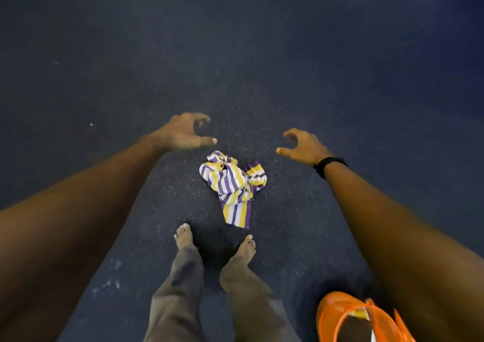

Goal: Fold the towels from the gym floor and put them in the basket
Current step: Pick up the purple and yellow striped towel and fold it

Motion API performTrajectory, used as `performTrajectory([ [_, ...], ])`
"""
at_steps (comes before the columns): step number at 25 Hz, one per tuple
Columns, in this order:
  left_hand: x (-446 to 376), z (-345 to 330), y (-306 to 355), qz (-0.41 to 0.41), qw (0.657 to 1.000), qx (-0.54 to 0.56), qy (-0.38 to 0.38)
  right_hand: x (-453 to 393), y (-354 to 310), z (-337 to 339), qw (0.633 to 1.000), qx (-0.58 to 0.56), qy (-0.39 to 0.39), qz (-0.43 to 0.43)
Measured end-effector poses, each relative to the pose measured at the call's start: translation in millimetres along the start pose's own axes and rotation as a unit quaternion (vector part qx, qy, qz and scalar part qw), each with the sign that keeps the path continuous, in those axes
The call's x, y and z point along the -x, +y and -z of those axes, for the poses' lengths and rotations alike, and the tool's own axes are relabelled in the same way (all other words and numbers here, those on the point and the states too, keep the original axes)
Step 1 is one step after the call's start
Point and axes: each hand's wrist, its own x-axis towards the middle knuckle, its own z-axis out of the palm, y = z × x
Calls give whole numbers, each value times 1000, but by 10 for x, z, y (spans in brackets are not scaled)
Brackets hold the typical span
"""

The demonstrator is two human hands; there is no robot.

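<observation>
The striped towel (234, 184) is lying crumpled on the dark gym floor (235, 53), just in front of the person's bare feet (214, 242), and its long axis is running away from the feet toward the hands. Both hands are hovering above its far end — the left hand (186, 132) looks a little nearer to the bunched part, the right hand (301, 145) is standing slightly more apart. Both are spread wide with the fingers loosely bent, holding and touching nothing. The orange basket (332, 315) is waiting at the person's right side, near the feet; something light is lying inside, but I cannot tell what.
</observation>
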Motion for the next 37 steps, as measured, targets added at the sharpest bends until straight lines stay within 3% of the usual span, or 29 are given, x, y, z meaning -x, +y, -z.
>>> performTrajectory([
  [7,-1645,-1696,-1517,32,989,-4,-146,-1335,1223,-2272,993,-32,-62,-100],
  [13,-2817,-2857,-2525,79,985,52,-145,-2161,2307,-4180,968,-92,-92,-216],
  [15,-2881,-3433,-2878,136,981,76,-111,-2302,2574,-4775,954,-84,-119,-262],
  [16,-2804,-3837,-3045,198,977,38,-65,-2347,2653,-5038,948,-77,-125,-282],
  [17,-2623,-4056,-3194,250,966,-34,-58,-2384,2704,-5271,942,-75,-121,-303],
  [18,-2457,-4153,-3382,309,949,-38,-51,-2405,2703,-5439,935,-78,-108,-329],
  [19,-2262,-4365,-3730,328,940,-80,-38,-2432,2705,-5587,927,-77,-89,-356],
  [21,-1999,-4901,-4531,264,946,-180,-59,-2495,2695,-5782,918,-56,-50,-391],
  [22,-2120,-4915,-4733,231,946,-221,-44,-2536,2666,-5805,916,-43,-37,-398],
  [23,-2221,-4809,-4718,207,959,-187,-40,-2580,2645,-5819,919,-35,-27,-391],
  [26,-2837,-4144,-3614,152,985,-31,-74,-2602,2445,-5520,942,-103,29,-317],
  [27,-3001,-3848,-3267,114,983,19,-144,-2588,2362,-5345,945,-148,54,-285],
  [29,-3134,-3309,-2691,77,980,9,-183,-2507,2169,-4776,948,-213,99,-215],
  [33,-2642,-2505,-1658,-25,991,-4,-130,-2162,1786,-3380,966,-218,112,-80],
  [37,-2136,-1392,-345,-105,991,7,-80,-1615,1407,-1731,971,-190,141,-36],
])
